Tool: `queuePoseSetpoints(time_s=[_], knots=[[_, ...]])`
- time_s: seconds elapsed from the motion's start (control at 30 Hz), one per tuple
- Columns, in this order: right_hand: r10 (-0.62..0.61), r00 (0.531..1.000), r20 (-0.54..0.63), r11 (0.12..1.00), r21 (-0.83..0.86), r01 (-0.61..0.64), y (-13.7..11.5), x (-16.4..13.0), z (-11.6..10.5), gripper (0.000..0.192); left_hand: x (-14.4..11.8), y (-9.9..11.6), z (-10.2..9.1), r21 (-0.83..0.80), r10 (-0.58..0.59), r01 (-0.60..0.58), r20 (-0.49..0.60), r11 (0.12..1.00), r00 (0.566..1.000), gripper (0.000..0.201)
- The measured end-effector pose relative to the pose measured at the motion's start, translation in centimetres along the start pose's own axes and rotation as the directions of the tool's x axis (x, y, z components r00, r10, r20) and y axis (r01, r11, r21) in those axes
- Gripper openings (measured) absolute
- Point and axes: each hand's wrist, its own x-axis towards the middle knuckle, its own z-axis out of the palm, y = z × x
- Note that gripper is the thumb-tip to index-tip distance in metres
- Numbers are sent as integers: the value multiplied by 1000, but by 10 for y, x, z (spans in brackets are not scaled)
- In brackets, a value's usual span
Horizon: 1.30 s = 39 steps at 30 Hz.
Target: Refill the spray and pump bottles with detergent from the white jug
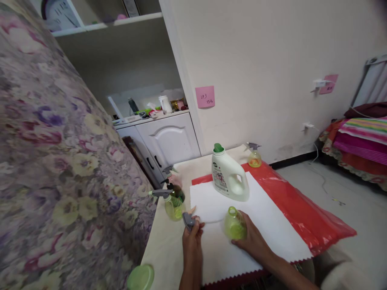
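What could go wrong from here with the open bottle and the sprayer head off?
1. The small green translucent plastic bottle stands uncapped under the right hand; a nudge could tip it, and any liquid inside would wet the white cloth.
2. The grey trigger sprayer head in the left hand may drip from its tube.
3. The yellow-green spray bottle sits close to the beige table's left edge, beside that hand; a bump might knock it off.

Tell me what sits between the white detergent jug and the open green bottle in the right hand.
Head view: only bare white cloth separates jug from green bottle.
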Motion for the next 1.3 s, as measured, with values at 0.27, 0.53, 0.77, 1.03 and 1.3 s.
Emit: queuePoseSetpoints(time_s=[0.27, 0.53, 0.77, 1.03, 1.3], knots=[[-37, 999, -22, 993, -111, 35, 11, -3, 4, 86, 13, -4, -6, 47, -64, 64, -3, 997, 998, 31], [-35, 999, -21, 992, -119, 33, 7, -6, 4, 86, 17, 5, -7, 154, -34, 50, -104, 987, 994, 29], [-75, 997, -25, 990, -125, 71, 9, -6, 4, 82, 17, 5, -18, 115, -59, 70, -92, 991, 994, 18], [-101, 994, -43, 982, -162, 93, 9, -7, 4, 83, 17, 4, -32, 211, -119, 128, -55, 969, 991, 22], [-116, 992, -39, 984, -140, 110, 10, -7, 3, 83, 16, 1, -30, 202, -92, 95, -25, 975, 995, 16]])
